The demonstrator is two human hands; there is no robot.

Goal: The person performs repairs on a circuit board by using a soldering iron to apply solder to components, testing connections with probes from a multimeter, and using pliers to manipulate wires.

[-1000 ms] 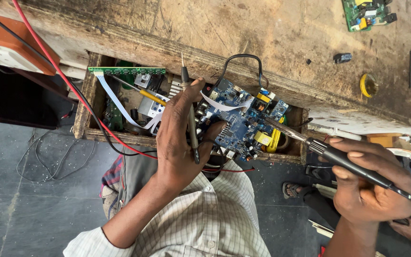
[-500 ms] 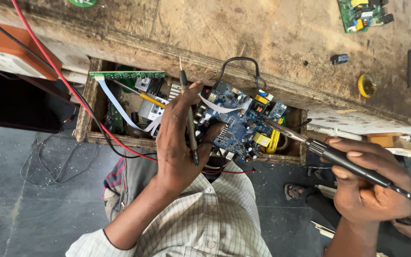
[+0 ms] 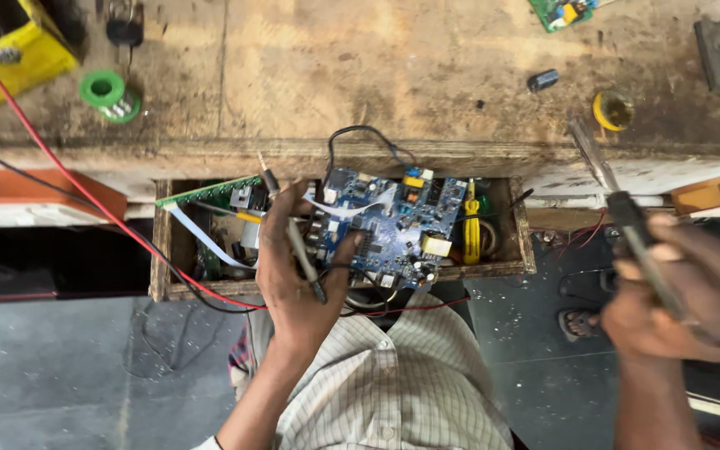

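Right hand (image 3: 683, 296) (blurred) grips soldering iron (image 3: 627, 218).

Electronics repair workshop. Evidence: scarred wooden workbench (image 3: 377, 67); open drawer (image 3: 168, 267) at 6 o'clock crammed with circuit boards and cables; solder spool (image 3: 108, 90) at 10 o'clock; spare green circuit board (image 3: 562, 12) at 1 o'clock; red wire (image 3: 52, 167) trailing across.

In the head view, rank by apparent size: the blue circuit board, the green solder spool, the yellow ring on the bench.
1. blue circuit board, held by the left hand: clearly largest.
2. green solder spool.
3. yellow ring: slightly smaller, close to the spool, so that order is unsure.
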